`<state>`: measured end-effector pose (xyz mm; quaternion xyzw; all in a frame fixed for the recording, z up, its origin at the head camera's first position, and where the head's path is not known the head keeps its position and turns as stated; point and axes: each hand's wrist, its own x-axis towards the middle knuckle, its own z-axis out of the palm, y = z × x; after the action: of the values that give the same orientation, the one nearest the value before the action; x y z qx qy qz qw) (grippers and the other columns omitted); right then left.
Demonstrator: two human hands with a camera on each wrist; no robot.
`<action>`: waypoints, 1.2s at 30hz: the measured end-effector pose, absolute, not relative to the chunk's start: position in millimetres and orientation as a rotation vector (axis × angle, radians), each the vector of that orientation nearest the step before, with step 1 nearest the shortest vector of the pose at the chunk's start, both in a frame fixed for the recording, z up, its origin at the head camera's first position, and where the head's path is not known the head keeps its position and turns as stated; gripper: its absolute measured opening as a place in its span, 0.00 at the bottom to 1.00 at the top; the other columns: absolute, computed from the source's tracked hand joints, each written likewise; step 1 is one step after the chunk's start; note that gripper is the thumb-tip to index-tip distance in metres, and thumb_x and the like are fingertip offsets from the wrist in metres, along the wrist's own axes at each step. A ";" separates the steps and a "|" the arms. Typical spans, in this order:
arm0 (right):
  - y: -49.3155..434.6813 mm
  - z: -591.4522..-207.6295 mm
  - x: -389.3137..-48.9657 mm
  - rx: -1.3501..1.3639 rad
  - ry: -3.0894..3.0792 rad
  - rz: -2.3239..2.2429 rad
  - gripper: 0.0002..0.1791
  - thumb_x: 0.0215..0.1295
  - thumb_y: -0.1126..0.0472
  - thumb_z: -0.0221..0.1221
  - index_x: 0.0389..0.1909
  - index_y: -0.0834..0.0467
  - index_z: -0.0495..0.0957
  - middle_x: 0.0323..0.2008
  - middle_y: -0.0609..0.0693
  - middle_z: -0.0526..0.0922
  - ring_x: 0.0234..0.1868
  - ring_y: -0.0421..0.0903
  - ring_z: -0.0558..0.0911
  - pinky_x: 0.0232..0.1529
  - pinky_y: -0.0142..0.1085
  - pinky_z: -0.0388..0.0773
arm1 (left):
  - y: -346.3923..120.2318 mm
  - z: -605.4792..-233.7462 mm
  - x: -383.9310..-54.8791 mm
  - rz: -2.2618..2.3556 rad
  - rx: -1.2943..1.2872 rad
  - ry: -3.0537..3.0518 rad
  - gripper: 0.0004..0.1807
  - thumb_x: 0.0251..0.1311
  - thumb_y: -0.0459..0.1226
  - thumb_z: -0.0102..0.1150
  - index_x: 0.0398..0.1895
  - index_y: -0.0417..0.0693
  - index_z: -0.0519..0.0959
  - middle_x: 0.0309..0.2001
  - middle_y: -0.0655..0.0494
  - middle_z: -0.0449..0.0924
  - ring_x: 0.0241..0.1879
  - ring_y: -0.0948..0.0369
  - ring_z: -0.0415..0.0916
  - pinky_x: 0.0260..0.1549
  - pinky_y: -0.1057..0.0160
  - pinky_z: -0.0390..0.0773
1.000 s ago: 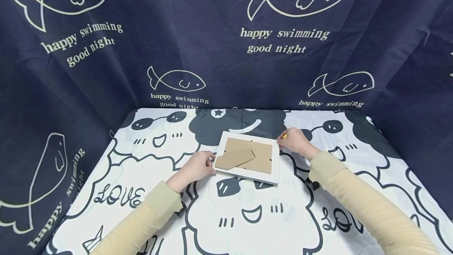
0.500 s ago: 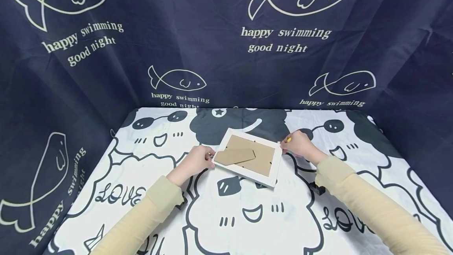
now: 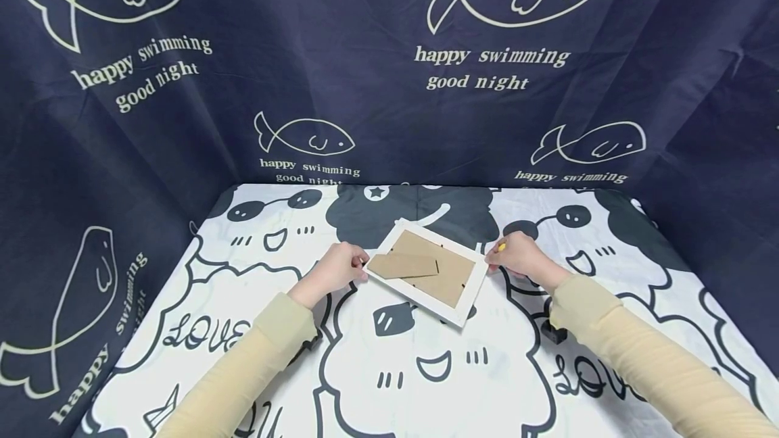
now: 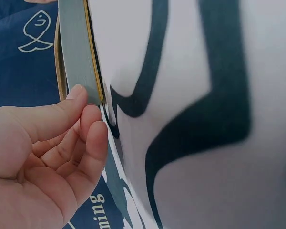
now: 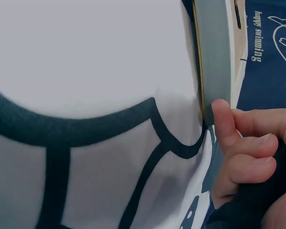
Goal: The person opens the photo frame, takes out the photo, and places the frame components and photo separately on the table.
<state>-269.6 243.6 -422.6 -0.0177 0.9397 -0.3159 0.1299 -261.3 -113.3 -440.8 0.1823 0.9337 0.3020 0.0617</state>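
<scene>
A white picture frame [image 3: 420, 295] lies back side up on the cloth, turned at an angle. On its brown backing board [image 3: 447, 282] a cardboard stand leg [image 3: 404, 265] lies slanting to the left. My left hand [image 3: 337, 268] pinches the frame's left corner between thumb and forefinger, as the left wrist view shows up close. At the opposite right corner my right hand [image 3: 517, 257] pinches the frame with its fingertips. A small yellow spot [image 3: 502, 247] shows at the right hand; what it is cannot be told. The frame's front faces down, hidden.
A white cloth [image 3: 435, 404] with black cartoon drawings covers the table. Dark blue curtains [image 3: 389, 86] with fish prints and lettering hang behind it and at both sides.
The picture frame has turned clockwise in the head view, its right end swinging toward me. My right hand has moved slightly right and nearer, my left hand slightly away.
</scene>
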 end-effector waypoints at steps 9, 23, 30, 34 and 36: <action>244.4 -425.6 -265.9 -0.003 2.703 -0.920 0.08 0.55 0.62 0.61 0.29 0.64 0.83 0.18 0.49 0.83 0.07 0.36 0.62 0.13 0.30 0.60 | -114.6 -441.7 -272.1 0.919 0.527 2.815 0.11 0.47 0.30 0.69 0.37 0.40 0.83 0.23 0.57 0.78 0.23 0.64 0.71 0.23 0.69 0.71; 244.6 -427.0 -256.5 0.043 2.691 -0.925 0.08 0.54 0.62 0.62 0.29 0.64 0.83 0.17 0.48 0.83 0.06 0.35 0.63 0.11 0.29 0.59 | -111.5 -442.5 -278.7 0.923 0.540 2.841 0.09 0.47 0.28 0.69 0.35 0.38 0.84 0.24 0.55 0.79 0.26 0.63 0.72 0.26 0.68 0.72; 245.7 -428.8 -254.6 0.052 2.665 -0.966 0.09 0.54 0.61 0.63 0.30 0.65 0.82 0.18 0.48 0.84 0.05 0.35 0.62 0.11 0.29 0.58 | -111.2 -443.4 -283.6 0.918 0.528 2.853 0.09 0.47 0.28 0.68 0.34 0.38 0.84 0.24 0.54 0.81 0.26 0.63 0.74 0.26 0.68 0.73; 247.3 -431.3 -253.7 0.052 2.646 -0.998 0.09 0.53 0.61 0.64 0.29 0.64 0.81 0.18 0.48 0.84 0.05 0.34 0.62 0.10 0.29 0.57 | -111.4 -443.1 -286.4 0.917 0.561 2.851 0.08 0.48 0.29 0.68 0.34 0.38 0.84 0.25 0.54 0.82 0.26 0.64 0.75 0.28 0.68 0.74; 247.9 -432.3 -253.0 0.055 2.632 -1.023 0.08 0.52 0.62 0.64 0.28 0.64 0.81 0.17 0.48 0.84 0.05 0.34 0.62 0.10 0.29 0.57 | -111.7 -442.4 -287.2 0.915 0.565 2.847 0.08 0.48 0.29 0.68 0.34 0.38 0.84 0.25 0.54 0.82 0.27 0.64 0.75 0.28 0.68 0.73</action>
<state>-253.0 247.9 -432.3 0.0193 0.9202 -0.3577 0.1581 -287.2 -111.7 -442.4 0.1856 0.9343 0.3003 0.0492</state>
